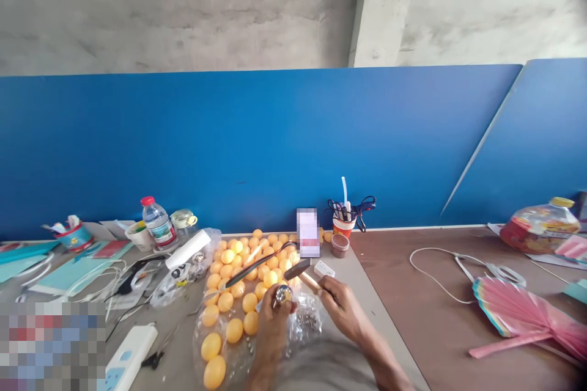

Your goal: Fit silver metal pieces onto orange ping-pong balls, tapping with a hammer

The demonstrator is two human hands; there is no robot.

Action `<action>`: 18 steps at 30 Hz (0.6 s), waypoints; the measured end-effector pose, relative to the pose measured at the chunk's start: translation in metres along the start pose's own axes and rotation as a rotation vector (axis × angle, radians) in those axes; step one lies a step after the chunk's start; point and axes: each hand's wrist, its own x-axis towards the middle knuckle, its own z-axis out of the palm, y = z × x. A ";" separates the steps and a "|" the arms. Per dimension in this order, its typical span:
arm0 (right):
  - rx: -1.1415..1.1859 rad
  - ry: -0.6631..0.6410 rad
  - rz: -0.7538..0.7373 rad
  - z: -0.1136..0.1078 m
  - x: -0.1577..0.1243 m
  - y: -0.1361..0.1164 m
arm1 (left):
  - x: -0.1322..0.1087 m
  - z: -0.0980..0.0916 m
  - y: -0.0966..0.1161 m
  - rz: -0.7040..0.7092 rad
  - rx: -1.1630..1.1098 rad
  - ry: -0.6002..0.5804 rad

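My right hand [342, 305] grips the light wooden handle of a hammer [298, 269], whose dark head points left, just above my left hand. My left hand [273, 314] is closed around a shiny round metal piece [283, 294]; its exact kind I cannot make out. Many orange ping-pong balls [233, 330] lie in a clear plastic bag to the left of and beyond my hands. Between my forearms is a clear bag of small shiny metal pieces [306, 317]. A long dark strip [257, 266] crosses over the balls.
Behind the balls, a phone [308, 233] stands near a cup of pens and cables [343, 220] and a small tub [340, 245]. Left lie a power strip [131, 357], a bottle [158, 223] and tangled cables. A pink fan [527, 317] lies right; a blue partition [275, 146] rises behind.
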 end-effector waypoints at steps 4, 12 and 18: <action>-0.079 -0.049 0.015 0.002 0.000 -0.002 | 0.002 -0.001 -0.001 0.018 0.020 0.048; -0.102 -0.045 -0.011 0.007 -0.002 -0.001 | 0.007 -0.008 -0.015 0.079 0.156 0.071; -0.060 0.003 -0.048 0.006 -0.004 -0.006 | 0.003 -0.010 -0.012 0.120 0.189 0.019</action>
